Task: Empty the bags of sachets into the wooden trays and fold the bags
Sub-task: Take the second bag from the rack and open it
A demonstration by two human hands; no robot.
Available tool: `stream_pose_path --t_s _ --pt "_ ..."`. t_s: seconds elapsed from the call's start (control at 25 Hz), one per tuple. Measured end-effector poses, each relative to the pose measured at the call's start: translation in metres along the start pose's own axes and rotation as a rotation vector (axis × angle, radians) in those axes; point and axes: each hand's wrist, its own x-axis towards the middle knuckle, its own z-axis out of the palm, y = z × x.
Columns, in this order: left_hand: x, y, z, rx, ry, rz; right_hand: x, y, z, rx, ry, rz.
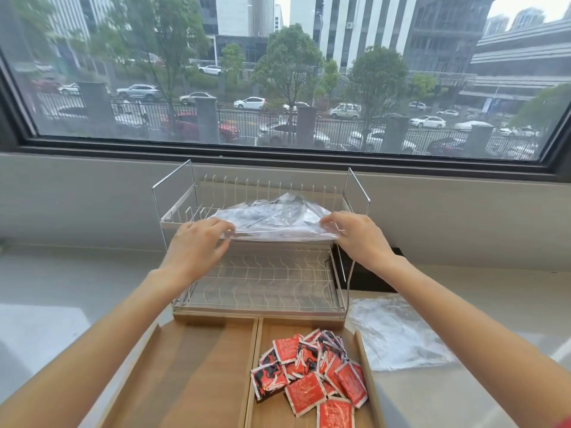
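A clear plastic bag of dark sachets [272,219] lies on the top shelf of a metal wire rack [259,282]. My left hand [197,242] grips the bag's near left corner, and my right hand [358,234] grips its near right corner. In front of the rack stand two wooden trays side by side. The left tray [191,375] holds nothing. A pile of red and black sachets [312,372] lies in the right tray [272,332]. An emptied clear bag [395,335] lies flat on the counter to the right of the trays.
The rack's lower shelf holds nothing. A pale counter [55,304] runs under a wide window [278,72] behind the rack. A dark object [370,273] sits behind the rack's right side.
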Motion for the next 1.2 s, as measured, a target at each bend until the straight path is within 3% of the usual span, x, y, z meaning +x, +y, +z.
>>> stream_pose_path --t_s 0.24,0.48,0.76,1.0,1.2 --pt "0.035 -0.003 -0.035 -0.069 0.13 -0.032 0.033 -0.007 -0.027 0.123 0.115 -0.016" --pt "0.108 -0.004 -0.087 0.037 0.097 0.0 0.083 -0.018 -0.062 0.055 0.161 0.073" --pt "0.16 0.015 -0.139 0.055 0.132 -0.099 0.128 -0.045 -0.105 0.476 0.267 0.2" --pt "0.169 0.03 -0.178 -0.024 0.419 -0.015 0.132 -0.063 -0.146 0.6 0.409 0.101" --pt "0.151 0.039 -0.19 -0.001 0.662 0.067 0.107 -0.076 -0.168 0.796 0.38 0.028"
